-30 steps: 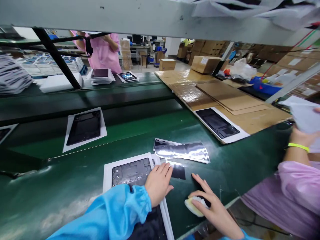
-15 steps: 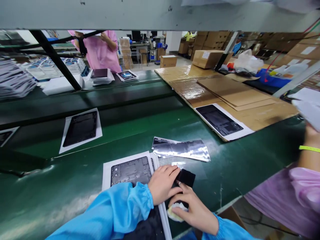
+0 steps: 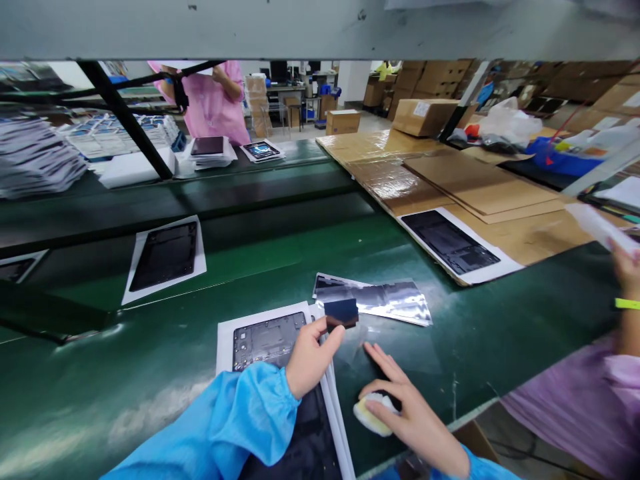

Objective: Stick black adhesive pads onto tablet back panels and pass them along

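Above the green bench, the left hand [image 3: 311, 357] is pinching a small black sheet [image 3: 342, 314], seemingly light, thin and easily creased, best held by its edges, while the right is gripping a pale pad [image 3: 376, 413].

No readable text, a carton label [image 3: 421, 108] too small to read

Factory assembly workshop: long green flat counter [image 3: 270, 267], black rectangular tablet-like panel on white paper [image 3: 453, 243], brown cardboard boxes [image 3: 425, 117], tall uneven white paper stacks [image 3: 37, 160]
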{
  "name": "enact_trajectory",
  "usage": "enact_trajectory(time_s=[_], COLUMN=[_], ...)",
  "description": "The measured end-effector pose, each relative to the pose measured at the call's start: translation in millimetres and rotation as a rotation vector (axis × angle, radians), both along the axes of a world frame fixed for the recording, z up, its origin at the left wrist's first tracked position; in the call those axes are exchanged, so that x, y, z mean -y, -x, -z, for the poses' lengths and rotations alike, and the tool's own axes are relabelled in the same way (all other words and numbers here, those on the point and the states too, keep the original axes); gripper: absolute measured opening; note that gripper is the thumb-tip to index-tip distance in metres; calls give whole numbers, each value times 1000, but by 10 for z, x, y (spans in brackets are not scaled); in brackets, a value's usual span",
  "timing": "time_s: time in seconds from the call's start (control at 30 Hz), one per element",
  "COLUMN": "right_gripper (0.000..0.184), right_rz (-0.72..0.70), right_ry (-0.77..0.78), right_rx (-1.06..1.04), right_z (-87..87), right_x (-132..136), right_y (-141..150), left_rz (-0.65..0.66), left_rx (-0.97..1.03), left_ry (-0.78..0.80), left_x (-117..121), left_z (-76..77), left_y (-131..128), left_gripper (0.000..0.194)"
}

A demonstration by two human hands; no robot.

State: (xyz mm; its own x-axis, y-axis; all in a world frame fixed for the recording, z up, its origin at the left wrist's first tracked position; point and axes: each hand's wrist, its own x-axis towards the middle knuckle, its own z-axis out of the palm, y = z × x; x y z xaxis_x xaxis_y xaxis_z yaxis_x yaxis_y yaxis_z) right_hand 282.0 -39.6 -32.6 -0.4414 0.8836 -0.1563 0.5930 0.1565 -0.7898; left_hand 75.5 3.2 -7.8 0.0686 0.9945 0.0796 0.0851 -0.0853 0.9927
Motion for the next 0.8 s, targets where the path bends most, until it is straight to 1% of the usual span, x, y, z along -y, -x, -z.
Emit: enact_trajectory(time_s=[0.07,0.13,0.17,0.2,0.23,0.27,0.3,0.33,0.37,0.4,0.43,0.47,0.5,0.57,0.67,0.73,0.8], right_gripper=[36,39,38,36,35,34,34,34,34,34,34,34,33,30,25,24,26], right_rz=[92,209,260,293,307,301,278,259,227,177,116,52,-10,-130,-308,-413,-482], right_ry=[-31,-60,-34,28,126,254,380,482,557,601,606,578,515,332,57,-74,-190], right_rx=[-15,-82,-165,-291,-443,-605,-749,-823,-830,-784,-716,-641,-574,-449,-246,-118,-18], right_z=[27,57,62,56,38,8,-31,-74,-116,-155,-190,-222,-255,-328,-450,-509,-531], right_x=[-25,-45,-51,-53,-51,-45,-39,-35,-38,-52,-78,-114,-158,-249,-326,-322,-295], right_y=[-141,-239,-248,-222,-157,-58,69,214,364,507,634,737,815,899,924,930,946], left_rz=[-35,-29,-27,-28,-35,-42,-48,-49,-48,-50,-51,-45,-36,5,63,74,74], left_rx=[-90,-292,-425,-567,-700,-818,-910,-973,-1015,-1039,-1055,-1071,-1086,-1099,-995,-890,-826], left_ry=[-144,-388,-537,-685,-814,-908,-967,-1001,-1015,-1011,-993,-959,-911,-764,-504,-383,-344], left_x=[49,141,200,263,328,389,446,496,539,575,606,633,655,690,711,704,693], left_z=[-76,-139,-161,-176,-181,-178,-165,-146,-121,-94,-70,-51,-42,-59,-147,-199,-212], left_y=[203,428,532,623,697,752,792,818,836,852,870,893,923,1002,1129,1183,1199], left_gripper=[22,21,20,21,22,21,21,20,21,22,23,25,27,34,43,39,29])
